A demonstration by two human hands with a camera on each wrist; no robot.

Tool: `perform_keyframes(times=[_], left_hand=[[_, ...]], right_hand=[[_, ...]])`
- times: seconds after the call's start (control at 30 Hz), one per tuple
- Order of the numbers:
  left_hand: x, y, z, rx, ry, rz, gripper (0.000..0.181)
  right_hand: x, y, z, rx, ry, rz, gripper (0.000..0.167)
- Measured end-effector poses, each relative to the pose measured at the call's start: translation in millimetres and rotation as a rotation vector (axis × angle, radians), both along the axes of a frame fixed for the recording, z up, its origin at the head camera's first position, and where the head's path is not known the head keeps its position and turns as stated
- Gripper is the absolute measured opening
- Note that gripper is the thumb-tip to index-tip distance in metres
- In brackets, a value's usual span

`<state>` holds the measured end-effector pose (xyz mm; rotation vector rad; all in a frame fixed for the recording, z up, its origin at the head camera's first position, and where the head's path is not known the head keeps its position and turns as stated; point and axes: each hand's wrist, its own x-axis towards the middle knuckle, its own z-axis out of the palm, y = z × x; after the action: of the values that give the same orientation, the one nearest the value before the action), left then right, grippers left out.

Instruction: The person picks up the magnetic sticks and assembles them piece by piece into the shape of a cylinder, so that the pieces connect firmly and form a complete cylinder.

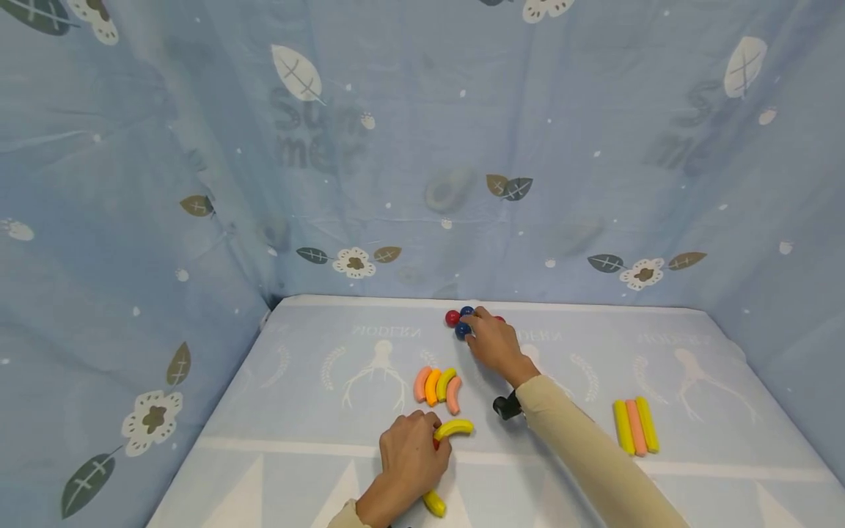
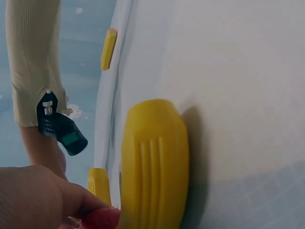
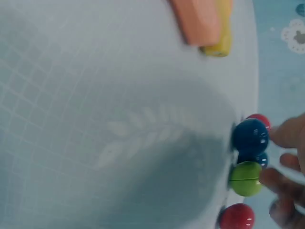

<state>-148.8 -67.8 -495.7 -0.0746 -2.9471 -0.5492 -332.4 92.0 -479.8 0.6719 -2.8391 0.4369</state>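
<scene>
My left hand (image 1: 411,456) pinches a small red piece (image 2: 101,218), mostly covered by the fingers. Beside it lie two yellow curved, banana-like pieces, one beyond the fingers (image 1: 455,427) and one nearer the wrist (image 1: 433,504). Farther back, my right hand (image 1: 494,341) reaches over a cluster of small glossy balls, its fingers apart. Its thumb is at a blue ball (image 3: 250,137) and a fingertip at a green ball (image 3: 246,178); whether either is gripped is unclear. A red ball (image 1: 452,317) sits at the cluster's left, another red ball (image 3: 237,217) at its other end.
Several curved pieces in pink, orange and yellow-green (image 1: 444,385) lie side by side between the hands. Two yellow sticks and a pink stick (image 1: 637,427) lie together at the right. A black device (image 1: 507,405) is on the right wrist. Blue patterned cloth (image 1: 422,147) hangs behind the table.
</scene>
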Motion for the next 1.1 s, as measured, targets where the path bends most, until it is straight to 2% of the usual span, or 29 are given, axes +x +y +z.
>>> perform_keyframes(times=[0.2,0.3,0.5,0.73,0.93,1.1], left_hand=[[1.8,-0.9,1.0,0.031,-0.032,-0.016,0.016],[1.5,-0.7,0.6,0.034,-0.025,-0.016,0.016],[1.5,-1.3,1.8,0.034,-0.038,-0.007,0.017],[0.0,-4.5,0.5,0.079,-0.061,-0.010,0.020],[-1.0,-9.3,-0.4,0.113,-0.074,-0.009,0.018],[0.2,-12.4,-0.3,0.121,-0.077,-0.012,0.016]], right_hand=[[-2.2,0.0,-11.7,0.097,-0.043,0.043,0.042],[-1.4,1.3,-13.5,0.070,-0.050,0.029,0.043],[4.9,1.6,-12.3,-0.016,-0.147,0.044,0.043],[20.7,12.6,-15.8,-0.007,-0.142,0.093,0.043],[36.0,27.0,-19.8,-0.102,-0.139,0.199,0.039],[51.1,36.2,-25.2,-0.145,-0.133,0.222,0.038]])
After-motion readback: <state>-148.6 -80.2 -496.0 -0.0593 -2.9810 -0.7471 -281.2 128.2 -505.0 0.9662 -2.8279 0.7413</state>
